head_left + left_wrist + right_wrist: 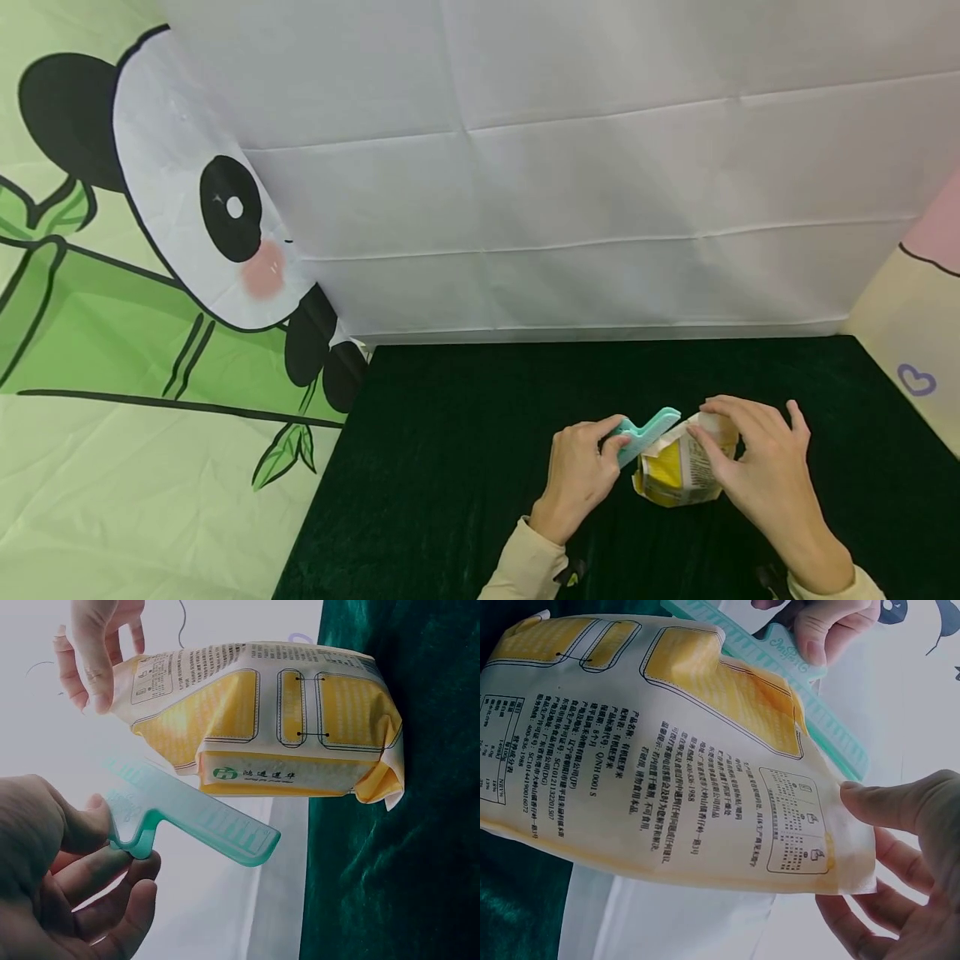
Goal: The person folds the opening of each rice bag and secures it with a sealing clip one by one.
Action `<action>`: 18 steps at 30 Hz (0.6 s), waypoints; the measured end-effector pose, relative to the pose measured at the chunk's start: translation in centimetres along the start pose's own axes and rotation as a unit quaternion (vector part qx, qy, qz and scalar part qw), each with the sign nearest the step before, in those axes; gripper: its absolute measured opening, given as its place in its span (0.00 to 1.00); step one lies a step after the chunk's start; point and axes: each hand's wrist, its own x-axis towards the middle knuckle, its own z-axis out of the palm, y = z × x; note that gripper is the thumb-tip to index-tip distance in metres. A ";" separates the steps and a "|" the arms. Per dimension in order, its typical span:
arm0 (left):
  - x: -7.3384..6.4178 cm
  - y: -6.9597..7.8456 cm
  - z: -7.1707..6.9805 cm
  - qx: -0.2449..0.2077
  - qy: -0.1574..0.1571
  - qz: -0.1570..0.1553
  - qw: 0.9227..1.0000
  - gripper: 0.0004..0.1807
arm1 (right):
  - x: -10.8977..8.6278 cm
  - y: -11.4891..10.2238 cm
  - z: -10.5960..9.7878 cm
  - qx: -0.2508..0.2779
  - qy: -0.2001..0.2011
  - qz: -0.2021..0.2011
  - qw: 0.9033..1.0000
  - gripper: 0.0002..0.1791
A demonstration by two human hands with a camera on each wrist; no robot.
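My left hand [583, 471] pinches a turquoise bag clip [643, 435] by its short handle, between thumb and fingers. The clip's long ribbed bar points toward a yellow and white food bag [678, 471] with printed text. My right hand [765, 458] pinches the top end of this bag between thumb and fingers. In the left wrist view the clip [199, 817] hangs just beside the bag [292, 720]. From the right wrist, the bar [840, 742] lies behind the bag's edge, near the right thumb [885, 804].
A dark green cloth [450, 467] covers the table. Behind it hangs a creased white sheet [585, 183]. On the left is a green panel with a panda picture [217, 208], and a cream and pink panel [911, 333] stands at the right.
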 end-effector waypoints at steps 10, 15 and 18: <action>0.6 0.0 0.3 -0.015 -0.003 -0.005 1.000 0.11 | 0.3 0.3 0.1 0.003 0.000 -0.004 1.000 0.25; 0.9 0.1 0.2 -0.025 -0.015 -0.010 1.000 0.11 | 0.5 0.6 0.2 0.002 -0.004 -0.005 1.000 0.24; 1.1 0.3 0.2 -0.023 -0.017 -0.006 1.000 0.11 | 0.7 0.6 0.2 0.000 -0.003 -0.007 1.000 0.23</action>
